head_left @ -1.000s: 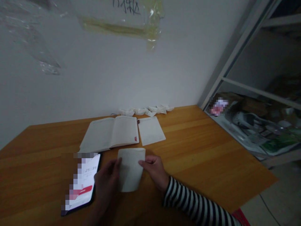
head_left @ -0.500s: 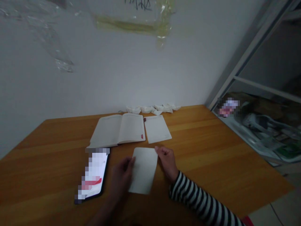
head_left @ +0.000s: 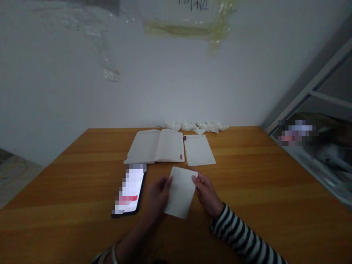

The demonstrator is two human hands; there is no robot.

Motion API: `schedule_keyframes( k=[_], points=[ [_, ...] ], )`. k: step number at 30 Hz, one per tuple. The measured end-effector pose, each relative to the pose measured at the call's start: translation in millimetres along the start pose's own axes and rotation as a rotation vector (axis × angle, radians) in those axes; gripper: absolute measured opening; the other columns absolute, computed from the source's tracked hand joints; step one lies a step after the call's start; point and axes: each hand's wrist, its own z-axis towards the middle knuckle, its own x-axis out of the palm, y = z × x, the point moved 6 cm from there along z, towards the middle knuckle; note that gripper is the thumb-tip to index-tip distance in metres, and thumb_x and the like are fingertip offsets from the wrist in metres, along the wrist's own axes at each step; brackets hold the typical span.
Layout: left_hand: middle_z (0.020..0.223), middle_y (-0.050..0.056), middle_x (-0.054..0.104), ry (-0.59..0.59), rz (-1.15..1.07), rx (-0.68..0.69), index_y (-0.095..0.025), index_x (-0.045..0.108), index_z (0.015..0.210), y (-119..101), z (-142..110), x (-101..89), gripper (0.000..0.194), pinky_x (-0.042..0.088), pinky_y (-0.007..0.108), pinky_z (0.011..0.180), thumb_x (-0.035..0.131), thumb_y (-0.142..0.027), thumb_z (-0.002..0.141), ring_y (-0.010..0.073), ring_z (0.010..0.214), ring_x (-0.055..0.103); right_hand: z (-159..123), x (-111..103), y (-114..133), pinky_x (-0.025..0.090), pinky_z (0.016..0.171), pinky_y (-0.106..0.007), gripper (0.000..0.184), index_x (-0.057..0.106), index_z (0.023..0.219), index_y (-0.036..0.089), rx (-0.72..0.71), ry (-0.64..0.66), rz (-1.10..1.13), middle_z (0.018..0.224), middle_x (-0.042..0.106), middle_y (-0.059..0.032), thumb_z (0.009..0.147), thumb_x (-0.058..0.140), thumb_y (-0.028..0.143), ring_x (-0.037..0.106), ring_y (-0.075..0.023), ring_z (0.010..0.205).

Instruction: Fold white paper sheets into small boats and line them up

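Head view showed you gripping the white sheet [head_left: 181, 192] by opposite edges, your left hand [head_left: 156, 196] and right hand [head_left: 207, 194] both curled on it over the bench [head_left: 247, 176], the smartphone [head_left: 130, 190] just left of them. Any next move called for easing one hand's hold first.

On your table [head_left: 242, 176]: an open notebook [head_left: 155, 146]
Right of it: a loose sheet [head_left: 199, 150]
Nearer you: a paper card [head_left: 181, 192], a phone [head_left: 129, 190] to its left
Behind them: folded paper pieces [head_left: 196, 127], along the wall [head_left: 165, 84]
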Motion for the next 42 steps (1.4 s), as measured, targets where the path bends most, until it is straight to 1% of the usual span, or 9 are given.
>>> schedule_keyframes(
  k=[5,12,17,21,25,28,32,35,42],
  points=[
    [0.065,0.003,0.063,-0.081,-0.061,-0.01,-0.016,0.066,0.073,0.5,-4.1,-2.0,0.038,0.041,0.027,0.057,0.055,-0.05,0.084,0.0191,0.062,0.056,-11.8,12.5,-13.3,0.044,0.061,-0.029,0.052,0.07,0.073,0.015,0.068,0.032,-0.188,0.062,0.062,-0.0018,0.081,0.062,0.066,0.053,-0.0157,0.059],
    [0.068,0.003,0.065,0.045,-0.197,-0.038,-0.015,0.064,0.076,3.2,4.3,-0.4,0.042,0.045,0.027,0.058,0.06,-0.057,0.082,0.0187,0.063,0.06,-6.9,-6.2,0.2,0.038,0.057,-0.026,0.051,0.062,0.071,0.015,-0.029,-0.052,-0.31,0.062,0.055,0.0005,0.088,0.052,0.063,0.045,-0.0125,0.057],
    [0.091,0.006,0.071,0.33,-0.187,0.07,-0.017,0.067,0.1,-7.9,7.9,2.5,0.039,0.049,0.03,0.074,0.056,-0.052,0.087,0.0211,0.083,0.065,-10.3,-10.0,-3.0,0.021,0.046,-0.022,0.056,0.046,0.055,0.017,0.213,0.526,-0.724,0.052,0.037,0.0062,0.088,0.052,0.062,0.03,-0.0072,0.047],
    [0.065,0.001,0.06,0.621,0.15,0.123,-0.015,0.064,0.069,-2.5,-7.7,25.9,0.035,0.037,0.026,0.057,0.053,-0.043,0.088,0.0149,0.061,0.052,-17.2,-3.5,-7.7,0.017,0.045,-0.023,0.055,0.037,0.055,0.019,0.219,0.64,-0.807,0.052,0.029,0.0074,0.091,0.048,0.058,0.025,-0.0065,0.047],
    [0.059,-0.001,0.055,0.526,0.204,0.128,-0.017,0.058,0.061,-3.1,-7.6,27.3,0.039,0.033,0.025,0.055,0.047,-0.041,0.088,0.0143,0.058,0.047,-16.9,9.3,-4.7,0.018,0.045,-0.022,0.055,0.038,0.054,0.018,0.191,0.617,-0.718,0.052,0.03,0.0076,0.09,0.051,0.058,0.026,-0.0062,0.047],
    [0.055,-0.001,0.053,0.37,0.1,0.096,-0.017,0.056,0.056,-5.8,7.8,-1.4,0.042,0.034,0.026,0.054,0.053,-0.048,0.085,0.0154,0.056,0.048,-19.4,7.4,4.0,0.028,0.047,-0.02,0.054,0.055,0.057,0.016,0.256,0.609,-0.59,0.052,0.046,0.0056,0.087,0.055,0.061,0.038,-0.0069,0.046],
    [0.056,-0.001,0.054,-0.239,-0.14,-0.075,-0.016,0.061,0.062,7.9,36.2,-85.2,0.045,0.035,0.025,0.049,0.063,-0.06,0.074,0.015,0.053,0.048,-22.3,-13.5,14.9,0.049,0.06,-0.027,0.048,0.072,0.076,0.014,0.401,0.598,-0.428,0.071,0.073,-0.0074,0.084,0.059,0.06,0.068,-0.0179,0.063],
    [0.06,-0.002,0.056,-0.643,-0.426,-0.164,-0.014,0.063,0.076,20.1,33.3,-116.6,0.051,0.037,0.024,0.049,0.064,-0.065,0.071,0.0127,0.051,0.048,-8.6,-31.8,25.7,0.053,0.066,-0.032,0.045,0.075,0.086,0.015,0.264,0.331,-0.395,0.073,0.076,-0.0096,0.085,0.06,0.057,0.072,-0.0213,0.069],
    [0.08,0.006,0.072,-0.03,-0.564,-0.136,-0.013,0.063,0.105,5.3,4.7,0.8,0.056,0.052,0.031,0.064,0.077,-0.053,0.068,0.0217,0.072,0.067,-7.0,8.0,10.6,0.049,0.097,-0.047,0.058,0.068,0.119,0.022,0.019,0.22,-0.204,0.118,0.071,-0.0113,0.075,0.073,0.059,0.066,-0.0281,0.109]
  ],
)
